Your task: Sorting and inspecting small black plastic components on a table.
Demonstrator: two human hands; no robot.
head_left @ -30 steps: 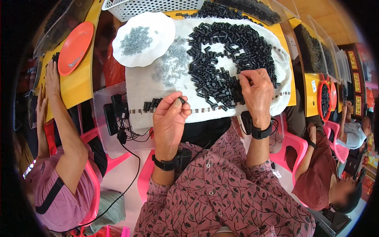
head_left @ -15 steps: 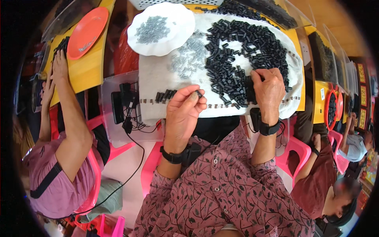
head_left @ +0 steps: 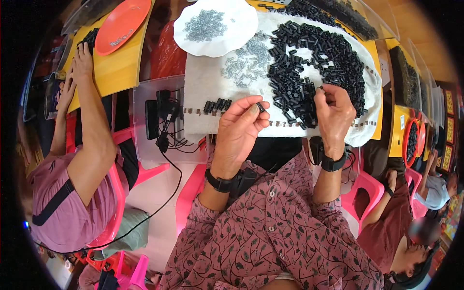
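Left hand [head_left: 241,122]: centre, pinched nearly closed; right hand [head_left: 337,115]: right of centre, fingers bent, hold unclear | white cloth [head_left: 203,86], upper centre | black plastic cylinder heap [head_left: 340,67], upper right | small black plastic cylinder [head_left: 261,107], left fingertips: likely light, stiff, slick; grip sides

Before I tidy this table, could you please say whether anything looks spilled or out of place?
Possibly the clear pieces strewn on the cloth beside the black heap: similar ones sit on the plate, so these may be spilled, or set out deliberately.
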